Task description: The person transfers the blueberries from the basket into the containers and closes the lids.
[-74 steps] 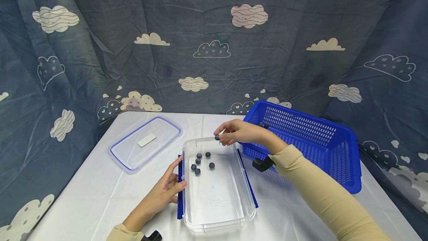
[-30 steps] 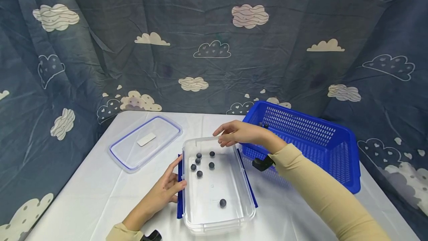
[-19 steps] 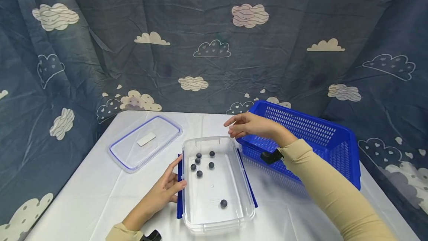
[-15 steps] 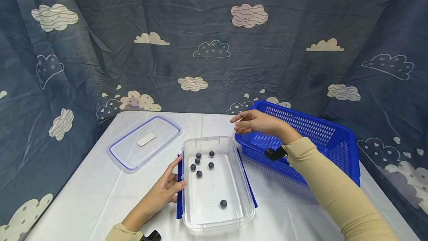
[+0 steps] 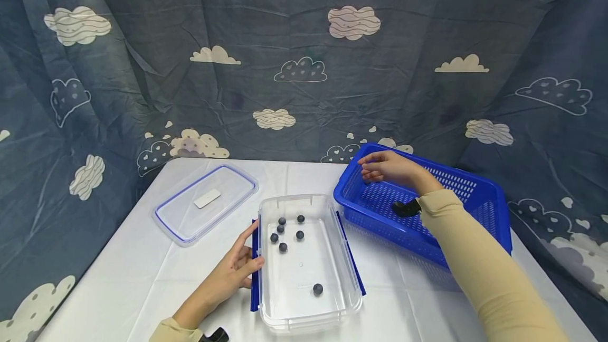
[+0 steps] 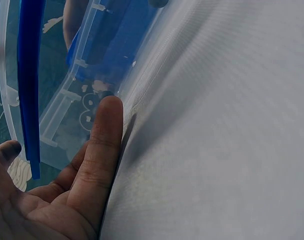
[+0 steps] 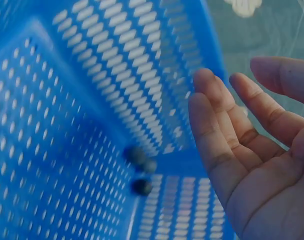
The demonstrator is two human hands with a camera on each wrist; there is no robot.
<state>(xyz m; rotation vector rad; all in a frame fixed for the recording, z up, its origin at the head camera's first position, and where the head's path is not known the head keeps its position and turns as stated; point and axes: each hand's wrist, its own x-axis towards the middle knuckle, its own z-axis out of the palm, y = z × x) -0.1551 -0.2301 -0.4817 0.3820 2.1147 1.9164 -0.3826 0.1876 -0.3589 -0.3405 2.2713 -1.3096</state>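
In the head view, a clear plastic food container (image 5: 328,257) with blue side flaps stands on the table, several blueberries (image 5: 300,235) scattered on its floor. My left hand (image 5: 233,273) holds its left side, thumb at the rim and fingers along the outer wall by the blue flap (image 6: 29,90). Over the far left end of a blue perforated basket (image 5: 423,247) hovers my right hand (image 5: 391,168), its fingers loosely bent with nothing between them. A few dark blueberries (image 7: 141,187) lie in the basket's corner, seen blurred in the right wrist view.
A clear lid (image 5: 178,220) with a blue seal and a white label (image 5: 207,198) lies on the white tablecloth (image 5: 119,273) at the left. Behind the table hangs a dark curtain (image 5: 304,99) with cloud prints.
The right hand has let go of a blueberry, which now lies near the container's front end. That hand has moved right, from the container's far edge to over the basket. The left hand stays put.
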